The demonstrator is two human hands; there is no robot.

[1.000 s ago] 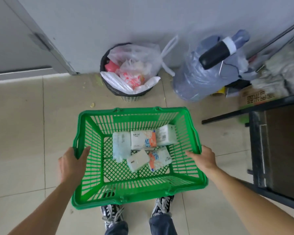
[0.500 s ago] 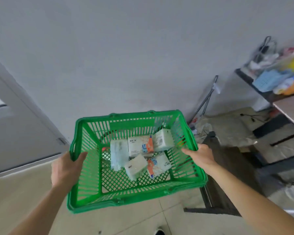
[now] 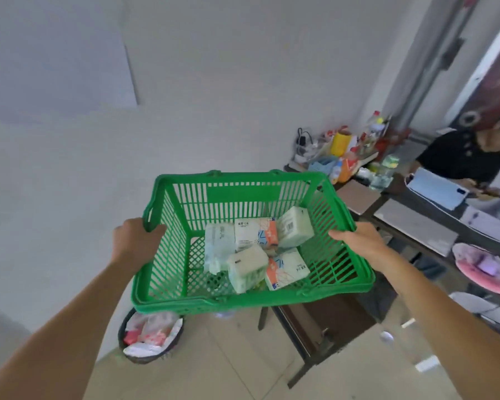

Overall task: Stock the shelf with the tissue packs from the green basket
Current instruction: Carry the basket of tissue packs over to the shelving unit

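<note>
I carry a green plastic basket in the air at chest height. My left hand grips its left rim and my right hand grips its right rim. Several tissue packs lie loose on the basket floor: a pale green pack, a white and orange pack, a white pack at the back right, another white pack in front, and an orange and white pack at the front right.
A black bin lined with white bags stands on the tiled floor below the basket. A dark shelf unit runs along the right, its top cluttered with bottles and a yellow container. A seated person is at the far right.
The basket has risen from floor level to chest height with both hands still on its rims. My view has swung up and right, bringing the shelf top and the seated person into sight.
</note>
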